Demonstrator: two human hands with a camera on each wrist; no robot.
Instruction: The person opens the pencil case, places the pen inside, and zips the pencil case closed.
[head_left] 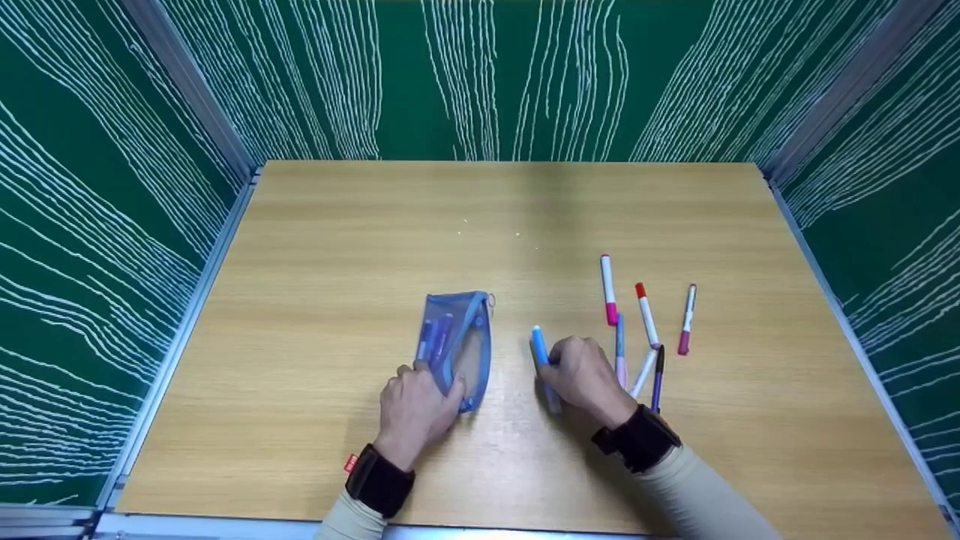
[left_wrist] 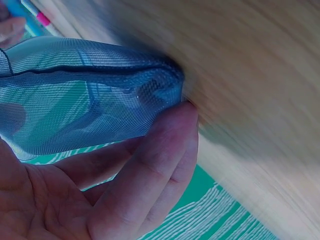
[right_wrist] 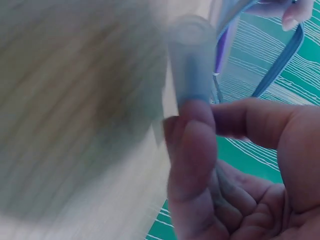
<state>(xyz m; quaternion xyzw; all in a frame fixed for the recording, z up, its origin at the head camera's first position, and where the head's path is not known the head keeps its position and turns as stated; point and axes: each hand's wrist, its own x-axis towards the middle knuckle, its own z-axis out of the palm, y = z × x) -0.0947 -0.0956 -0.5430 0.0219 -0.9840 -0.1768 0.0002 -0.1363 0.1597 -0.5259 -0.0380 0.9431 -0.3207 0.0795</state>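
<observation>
Two bare hands work at a wooden table (head_left: 352,232): the left hand (head_left: 420,405) grips the near end of a blue mesh pouch (head_left: 460,330), while the right hand (head_left: 589,379) pinches a light-blue marker (head_left: 540,346) just to the pouch's right. Several pens (head_left: 435,341) show through the pouch's mesh. Beyond the right hand lie a pink-ended marker (head_left: 608,289), a red-ended marker (head_left: 646,315), a blue-and-pink pen (head_left: 620,349), a pale pen (head_left: 643,373) and a dark pen (head_left: 658,382); a maroon-ended pen (head_left: 687,319) rests apart, farthest right. Black bands (head_left: 637,439) circle both wrists. Green walls (head_left: 405,75) streaked with white lines enclose the table.
</observation>
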